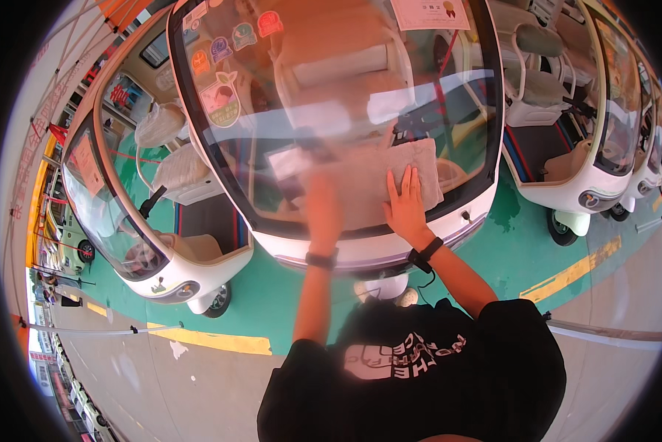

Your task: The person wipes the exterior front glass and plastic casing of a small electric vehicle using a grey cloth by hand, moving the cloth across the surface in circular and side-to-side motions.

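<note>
My right hand (407, 207) lies flat on a greyish-pink cloth (422, 160), its fingers spread a little. The cloth rests against the lower part of the windshield (331, 116) of a small white three-wheeled vehicle (358, 251). My left hand (324, 207) is blurred by motion at the cloth's left side. Whether its fingers grip the cloth is unclear. Through the glass a pale sheet (289, 162) shows left of the cloth, partly behind the blur. Round stickers (243, 36) and a certificate-like paper (431, 12) with writing are on the upper windshield.
Similar white vehicles stand at the left (215, 276) and right (571, 182), with plastic-wrapped seats (159, 124) in the left one. Below them are green floor (264, 315) and a yellow line (212, 338). Horizontal poles (104, 330) cross near both sides. A banner with writing hangs far left.
</note>
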A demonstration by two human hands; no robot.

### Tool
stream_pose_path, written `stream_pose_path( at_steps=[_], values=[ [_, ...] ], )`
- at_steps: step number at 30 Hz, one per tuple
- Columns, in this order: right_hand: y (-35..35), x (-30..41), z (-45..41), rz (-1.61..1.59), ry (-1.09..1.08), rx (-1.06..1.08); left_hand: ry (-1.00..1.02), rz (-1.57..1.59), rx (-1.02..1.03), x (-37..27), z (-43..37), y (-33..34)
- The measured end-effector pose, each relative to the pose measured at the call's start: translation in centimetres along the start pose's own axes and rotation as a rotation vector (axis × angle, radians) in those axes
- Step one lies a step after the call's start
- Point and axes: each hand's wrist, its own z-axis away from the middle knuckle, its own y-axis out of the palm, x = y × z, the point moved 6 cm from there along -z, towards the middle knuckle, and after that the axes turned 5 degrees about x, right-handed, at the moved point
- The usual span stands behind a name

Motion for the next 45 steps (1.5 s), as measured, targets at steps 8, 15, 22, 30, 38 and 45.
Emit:
stream_pose_path(
  at_steps=[8, 15, 22, 30, 38, 45],
  values=[
    [3.7, 1.1, 1.1, 0.059, 0.052, -0.015, -0.037, -0.037, 0.114, -1.8, 0.6, -0.8],
    [3.9, 2.5, -0.2, 0.088, 0.125, -0.044, -0.059, -0.136, 0.29, -4.7, -2.8, -6.8],
    [2.1, 5.6, -3.7, 0.119, 0.216, -0.039, 0.744, 0.029, -0.032, -18.0, -5.2, -25.4],
    [1.9, 8.3, -9.2, 0.037, 0.202, -0.257, 0.592, 0.922, -0.17, -19.2, -3.2, -31.8],
    [1.6, 7.0, -10.5, 0.203, 0.186, -0.254, 0.651, 1.112, -0.105, -17.8, -2.9, -32.1],
    [-0.5, 9.4, -10.8, 0.202, 0.168, -0.239, 0.679, 1.164, -0.082, -17.7, -2.2, -32.3]
  ],
)
